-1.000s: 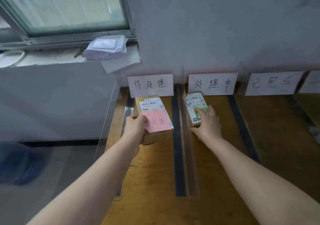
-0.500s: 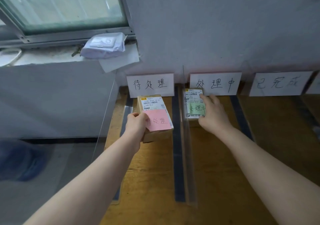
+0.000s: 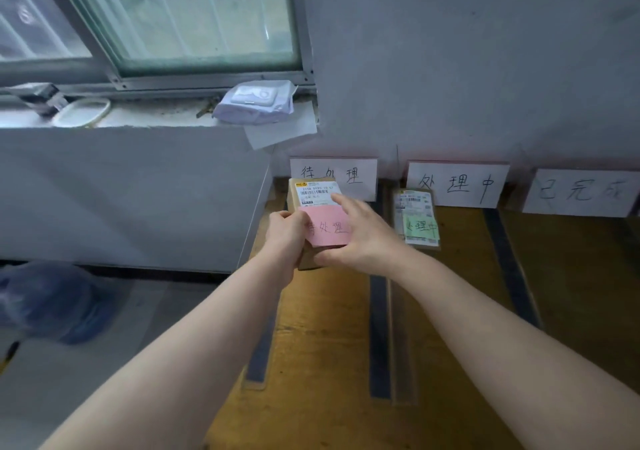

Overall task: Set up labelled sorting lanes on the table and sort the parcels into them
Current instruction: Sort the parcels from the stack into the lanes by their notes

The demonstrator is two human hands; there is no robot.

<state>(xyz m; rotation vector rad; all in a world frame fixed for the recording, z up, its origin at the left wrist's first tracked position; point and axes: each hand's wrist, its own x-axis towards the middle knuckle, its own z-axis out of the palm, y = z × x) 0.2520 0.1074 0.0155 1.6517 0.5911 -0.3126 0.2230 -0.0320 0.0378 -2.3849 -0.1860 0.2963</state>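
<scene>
Head view: pink-tagged parcel (image 3: 317, 193) at leftmost desk lane (image 3: 329, 345). Left hand (image 3: 285, 238) grips near-left corner; right hand (image 3: 363, 241) spread flat against its right side. Stiff carton, likely light; hold edges, not note (image 3: 329, 229).

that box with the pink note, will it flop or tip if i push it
Probably stiff: the box shows straight cardboard edges between the left hand and right hand. Low and flat, so it seems unlikely to tip. The pink note on top might shift.
</scene>
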